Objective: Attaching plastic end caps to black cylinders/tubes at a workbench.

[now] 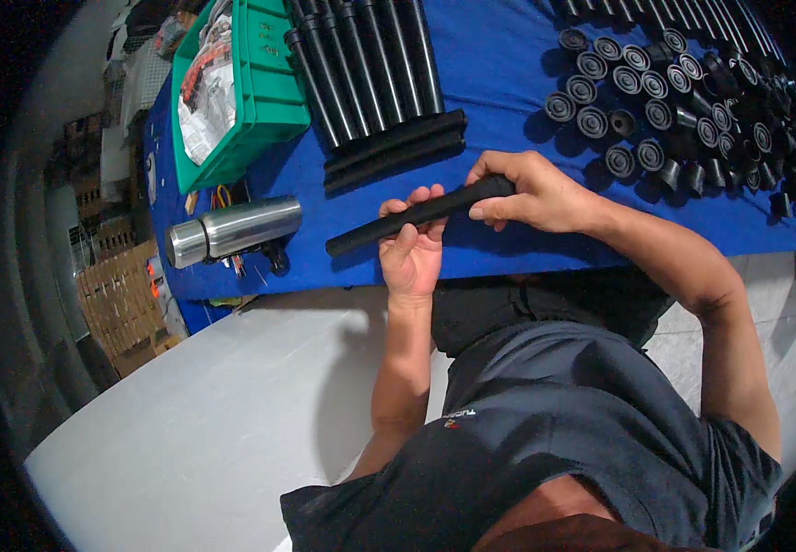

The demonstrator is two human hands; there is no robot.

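Observation:
A matte black foam-like tube (370,235) is held slanting above the near edge of the blue cloth, its right end higher than its left. My left hand (411,253) supports it from below near the middle, thumb on the near side and fingers behind. At the tube's right end, my right hand (538,191) grips with thumb and fingers, covering part of that end; whether a cap sits there I cannot tell. Just beyond lie similar black tubes (396,152), side by side, at the near ends of several glossy black rods (375,74).
Many black rubber caps (591,121) are spread over the right of the blue cloth (499,101), with more rods (692,14) behind them. To the left stand a green crate (269,101) containing white plastic and a steel bottle (242,228) lying on its side. Small tools (223,195) lie by the bottle.

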